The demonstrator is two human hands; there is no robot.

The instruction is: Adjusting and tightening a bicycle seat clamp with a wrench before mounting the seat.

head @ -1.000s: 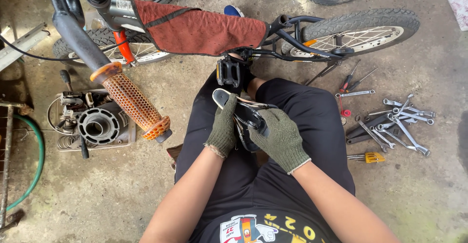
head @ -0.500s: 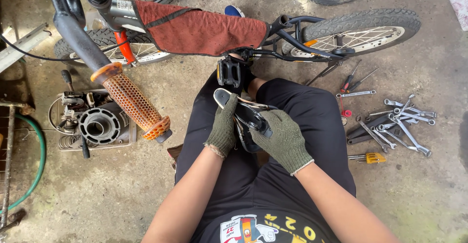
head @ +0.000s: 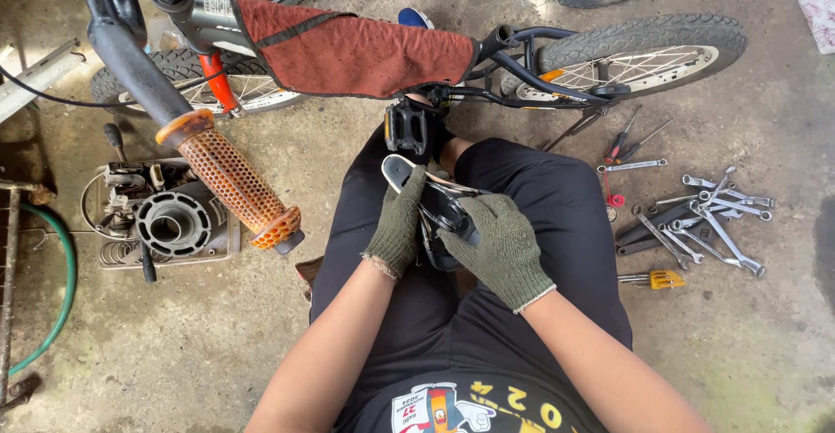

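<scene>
Gripped in both gloved hands: bicycle saddle (head: 435, 211), underside up, over the lap at picture centre. Left hand (head: 397, 223) clasps its nose end; right hand (head: 499, 249) covers the rails. Head view: position unchanged since a second ago. Spanners (head: 709, 216) at 3 o'clock, pedal (head: 409, 130) at 12.

saddle (head: 435, 211): black bicycle seat, upside down, metal rails showing on top
pose: tilted, nose toward 11 o'clock
place: on the lap, at 6 o'clock from the black pedal (head: 410, 130)
</scene>
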